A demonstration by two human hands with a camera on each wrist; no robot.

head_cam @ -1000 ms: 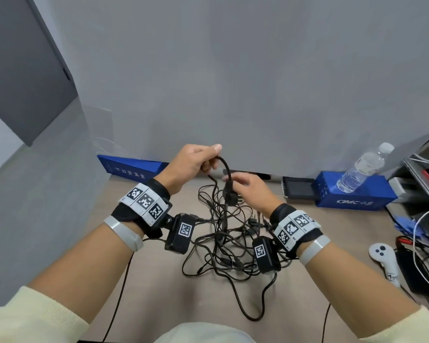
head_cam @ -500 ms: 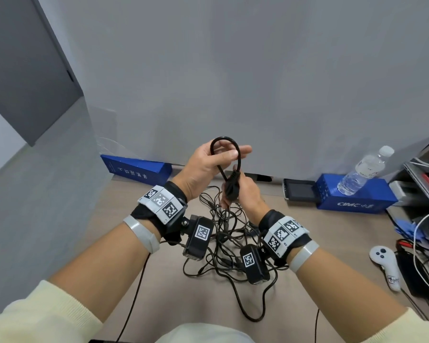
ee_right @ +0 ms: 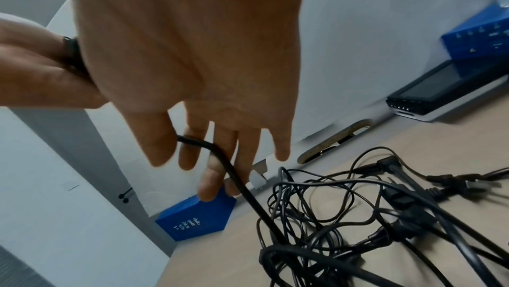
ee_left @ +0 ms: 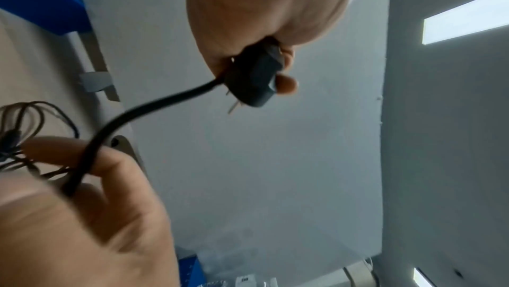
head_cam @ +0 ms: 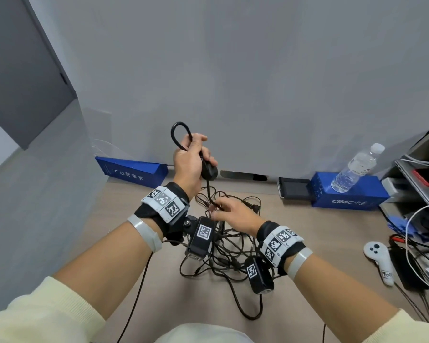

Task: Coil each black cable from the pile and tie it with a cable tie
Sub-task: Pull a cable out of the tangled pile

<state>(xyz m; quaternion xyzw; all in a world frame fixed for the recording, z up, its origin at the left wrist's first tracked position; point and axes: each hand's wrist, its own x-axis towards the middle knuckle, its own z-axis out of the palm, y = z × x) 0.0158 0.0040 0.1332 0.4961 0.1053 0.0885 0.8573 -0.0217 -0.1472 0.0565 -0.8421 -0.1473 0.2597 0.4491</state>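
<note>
- Black rubber-sheathed power cable (head_cam: 209, 191) runs between our two hands: our left hand (head_cam: 188, 164) is clenched around its moulded plug (head_cam: 209, 171) and the first small loop (head_cam: 181, 134), which stands up at 12 o'clock above the fist.
- From the left wrist view, the plug's metal prongs poke out under our curled fingers (ee_left: 286, 82), so that grasp looks firm.
- Our right hand (head_cam: 235, 216) sits lower, at about 5 o'clock from the left one, grasping the same cable lightly where it comes up from the heap; the cord passes between thumb and fingers with the fingers only loosely bent.
- At 6 o'clock from both hands, the tangled pile of thin black cables (head_cam: 223, 248) lies on the light wooden tabletop (head_cam: 320, 243), several plugs mixed through it.
- We judge the job barely begun: one loop of one cable is formed, most of its length is still in the pile, and no tied bundle shows anywhere.
- We cannot spot a cable tie in any view, so tying is all ahead of us.
- At 3 o'clock, a clear plastic water bottle (head_cam: 357, 167) rests on a blue cardboard box (head_cam: 347, 194), well apart from the work.
</note>
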